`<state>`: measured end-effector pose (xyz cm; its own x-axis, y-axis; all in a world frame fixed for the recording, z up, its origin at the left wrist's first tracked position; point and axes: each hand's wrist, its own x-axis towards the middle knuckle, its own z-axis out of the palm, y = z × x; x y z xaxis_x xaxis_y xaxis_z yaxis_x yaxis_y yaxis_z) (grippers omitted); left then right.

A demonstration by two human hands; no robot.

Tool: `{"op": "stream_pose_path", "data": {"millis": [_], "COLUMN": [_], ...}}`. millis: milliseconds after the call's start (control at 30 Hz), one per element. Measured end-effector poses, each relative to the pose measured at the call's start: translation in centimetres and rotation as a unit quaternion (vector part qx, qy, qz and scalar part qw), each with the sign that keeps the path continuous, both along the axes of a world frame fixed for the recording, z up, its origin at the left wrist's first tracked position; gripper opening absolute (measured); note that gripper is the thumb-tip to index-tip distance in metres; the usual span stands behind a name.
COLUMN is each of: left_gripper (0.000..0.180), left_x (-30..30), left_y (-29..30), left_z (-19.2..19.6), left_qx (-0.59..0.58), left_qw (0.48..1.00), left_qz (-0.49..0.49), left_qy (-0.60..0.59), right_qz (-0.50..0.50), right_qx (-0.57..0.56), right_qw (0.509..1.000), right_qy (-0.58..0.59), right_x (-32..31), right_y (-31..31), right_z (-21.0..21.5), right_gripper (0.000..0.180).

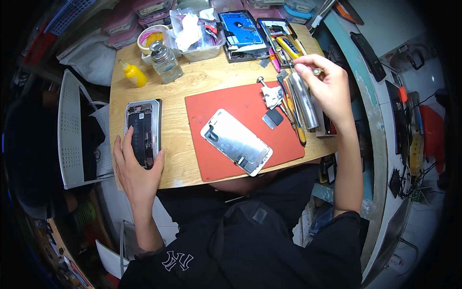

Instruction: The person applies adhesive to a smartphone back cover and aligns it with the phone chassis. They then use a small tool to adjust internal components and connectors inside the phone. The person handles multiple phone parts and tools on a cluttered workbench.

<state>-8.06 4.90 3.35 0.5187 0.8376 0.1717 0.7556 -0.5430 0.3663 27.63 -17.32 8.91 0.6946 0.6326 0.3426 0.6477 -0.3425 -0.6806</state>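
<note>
The left hand (137, 166) lies flat on the opened dark smartphone body with exposed internals (143, 132), at nine o'clock on the wooden desk (211, 79); its grip is spread, fingers along both long edges, pressing rather than pinching. The right hand (325, 82), at two o'clock, has its grip closed, fingertips pinched on something small I cannot make out, just above a shiny metal cylinder (304, 101). To work well, keep the phone pinned and bring the pinched piece across slowly. The detached silver-backed screen panel (236, 141) lies on the red rubber mat (216, 108), between both hands, touching neither.
</note>
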Motion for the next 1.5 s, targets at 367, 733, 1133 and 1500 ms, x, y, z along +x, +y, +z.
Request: {"op": "stream_pose_path", "data": {"millis": [367, 733, 1133, 1500], "left_gripper": [0.07, 0.022, 0.013, 0.013], "left_x": [4.4, 11.2, 9.8, 10.0], "left_y": [4.0, 5.6, 6.0, 5.8], "left_z": [2.1, 2.4, 1.0, 0.9], "left_qx": [-0.041, -0.019, 0.003, -0.005], "left_qw": [0.985, 0.941, 0.942, 0.945], "left_qz": [-0.027, -0.201, -0.192, -0.188], "left_qy": [-0.168, -0.272, -0.274, -0.267], "right_qz": [0.112, 0.087, 0.107, 0.185], "right_qx": [-0.218, -0.234, -0.244, -0.11], "right_qw": [0.959, 0.956, 0.951, 0.975], "right_qy": [-0.145, -0.155, -0.155, 0.062], "right_x": [1.9, 1.4, 2.2, 1.6], "right_y": [7.4, 7.9, 8.7, 5.5], "right_z": [-2.9, -4.1, -4.3, 1.5], "right_gripper": [0.02, 0.022, 0.019, 0.022]}}
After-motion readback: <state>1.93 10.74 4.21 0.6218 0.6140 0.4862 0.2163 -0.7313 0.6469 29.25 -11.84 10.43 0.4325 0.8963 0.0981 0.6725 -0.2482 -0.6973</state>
